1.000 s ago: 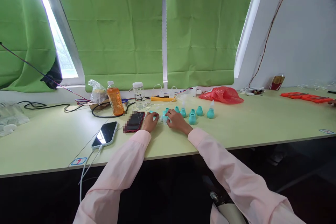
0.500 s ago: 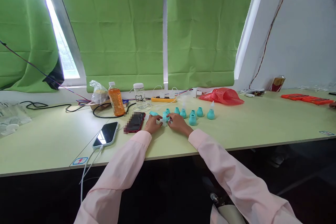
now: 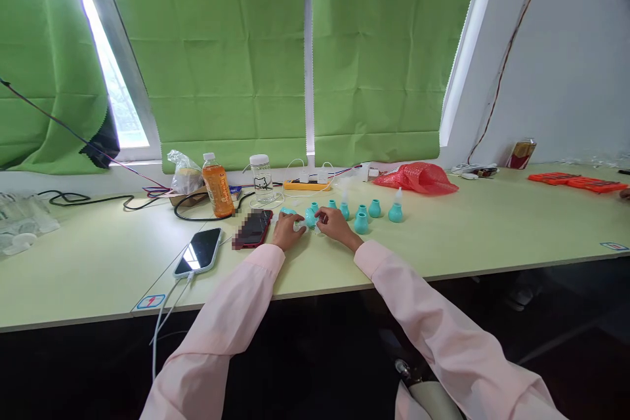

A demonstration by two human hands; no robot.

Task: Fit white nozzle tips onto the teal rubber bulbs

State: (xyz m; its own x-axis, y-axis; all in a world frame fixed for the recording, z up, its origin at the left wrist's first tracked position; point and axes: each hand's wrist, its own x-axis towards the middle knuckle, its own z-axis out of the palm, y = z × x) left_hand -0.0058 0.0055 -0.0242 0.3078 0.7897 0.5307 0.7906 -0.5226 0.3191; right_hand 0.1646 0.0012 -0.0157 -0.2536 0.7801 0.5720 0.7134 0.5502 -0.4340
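"On the pale green table (image 3: 443, 243), seen from the head camera, what do your hands do?"

"Near its front edge, my left hand (image 3: 287, 231) curls, thumb and fingertips only slightly apart, around a small clear piece (image 3: 298, 226). My right hand (image 3: 336, 226) bends in toward it, thumb and forefinger drawn nearly together; whether they grip anything, I can't tell (it's all very small from up here)."

"And the teal bulb (image 3: 310, 216)?"

"Between my two hands, just beside my right fingertips. Another, the teal piece (image 3: 287, 211), shows behind my left hand. Most of the others are off to the right, behind and beside my right hand: the open-necked bulb (image 3: 361, 224) stands nearest the front, and the outermost bulb (image 3: 395, 212) stands upright with a clear tip (image 3: 398, 195) on top."

"What else is around?"

"To the left, the red-edged phone (image 3: 254, 228) lies close to my left hand, with the white-edged phone (image 3: 198, 252) beyond it, a cable plugged in. Behind are the orange drink bottle (image 3: 217, 188), the white-lidded jar (image 3: 262, 182) and the yellow power strip (image 3: 307, 186). Red bubble wrap (image 3: 416, 179) lies behind the bulbs, to the right."
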